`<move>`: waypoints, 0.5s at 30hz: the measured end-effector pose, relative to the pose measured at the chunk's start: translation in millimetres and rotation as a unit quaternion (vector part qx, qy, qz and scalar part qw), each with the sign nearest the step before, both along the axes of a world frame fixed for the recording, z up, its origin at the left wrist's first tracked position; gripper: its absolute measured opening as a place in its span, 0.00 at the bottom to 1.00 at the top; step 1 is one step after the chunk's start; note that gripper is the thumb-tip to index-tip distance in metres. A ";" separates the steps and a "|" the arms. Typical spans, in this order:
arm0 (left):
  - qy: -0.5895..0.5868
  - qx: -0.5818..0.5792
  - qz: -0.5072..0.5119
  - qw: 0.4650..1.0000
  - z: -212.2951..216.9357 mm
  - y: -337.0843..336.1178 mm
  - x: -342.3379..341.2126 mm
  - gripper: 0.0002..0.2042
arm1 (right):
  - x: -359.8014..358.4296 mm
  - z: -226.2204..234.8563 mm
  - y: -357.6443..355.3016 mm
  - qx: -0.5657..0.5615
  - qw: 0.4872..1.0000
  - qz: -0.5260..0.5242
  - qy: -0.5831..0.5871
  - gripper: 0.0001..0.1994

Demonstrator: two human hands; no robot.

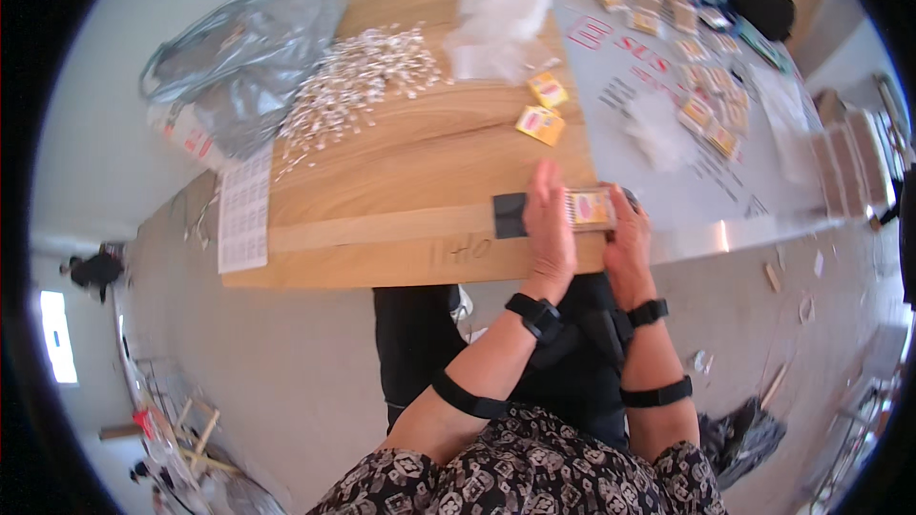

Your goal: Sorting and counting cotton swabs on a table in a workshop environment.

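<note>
At the wooden table's [410, 148] front right corner, a small pack [593, 209] sits between the left hand [550, 229], flat and straight-fingered, and the right hand [626, 236], clamped on its right end. Its long axis runs left to right; I see a yellow label [588, 205] and pale ridges.

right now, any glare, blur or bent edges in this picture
In the head view: wooden table bows, black surrounds the image; grey surface shows glare on its near edge; bright panel at far left looks washed out; left hand seems slightly blurred.
</note>
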State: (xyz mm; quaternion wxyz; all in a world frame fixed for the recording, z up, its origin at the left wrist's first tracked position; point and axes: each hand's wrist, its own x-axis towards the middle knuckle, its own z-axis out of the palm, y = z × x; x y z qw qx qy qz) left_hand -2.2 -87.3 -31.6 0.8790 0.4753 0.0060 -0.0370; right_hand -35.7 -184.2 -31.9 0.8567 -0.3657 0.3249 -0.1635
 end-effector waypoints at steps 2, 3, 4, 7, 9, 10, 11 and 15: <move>-0.001 0.108 -0.076 0.991 6.0 -18.5 -22.6 0.22 | -33.0 -5.4 -24.3 -0.020 0.998 -0.052 0.028 0.10; 0.015 0.055 -0.098 0.994 10.7 -20.1 -32.8 0.23 | -49.6 -9.9 -33.2 -0.019 0.996 -0.075 0.041 0.10; 0.013 0.058 -0.094 0.994 5.0 -13.7 -32.6 0.23 | -64.4 -13.0 -37.9 -0.038 0.993 -0.106 0.046 0.10; -0.051 0.219 -0.108 0.968 -18.1 3.0 -20.3 0.20 | -119.4 -7.8 -57.7 -0.217 0.952 -0.158 0.149 0.11; -0.043 0.297 -0.122 0.946 -6.3 22.6 4.8 0.20 | -143.8 2.9 -60.9 -0.367 0.882 -0.232 0.181 0.10; -0.074 0.366 -0.093 0.923 -9.9 37.6 23.8 0.20 | -151.4 9.2 -58.8 -0.502 0.789 -0.290 0.203 0.09; -0.103 0.436 -0.059 0.892 -15.5 56.2 45.5 0.19 | -156.5 19.5 -50.8 -0.500 0.792 -0.288 0.200 0.09; -0.266 0.573 -0.023 0.775 -22.4 101.6 120.3 0.18 | -155.0 40.6 3.0 -0.578 0.796 -0.083 0.159 0.07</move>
